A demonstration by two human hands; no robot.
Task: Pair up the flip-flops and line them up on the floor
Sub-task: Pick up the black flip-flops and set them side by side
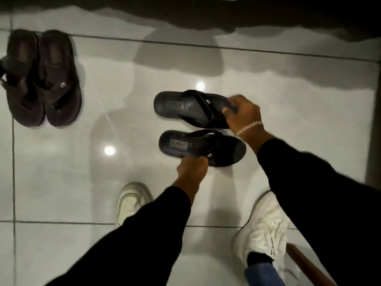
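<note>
Two black flip-flops lie sideways in the middle of the glossy tiled floor, heels to the left. My right hand [243, 113] grips the toe end of the far black flip-flop [185, 107]. My left hand [192, 167] holds the near edge of the near black flip-flop [198, 146]. The two soles are parallel, a small gap between them. A pair of dark brown flip-flops [41, 79] stands side by side at the far left, toes towards me.
My white sneakers stand on the tiles below the hands, the left sneaker [132, 200] and the right sneaker [266, 226]. A dark wall edge [373, 124] runs down the right side. A brown wooden piece [307, 265] shows at the bottom right.
</note>
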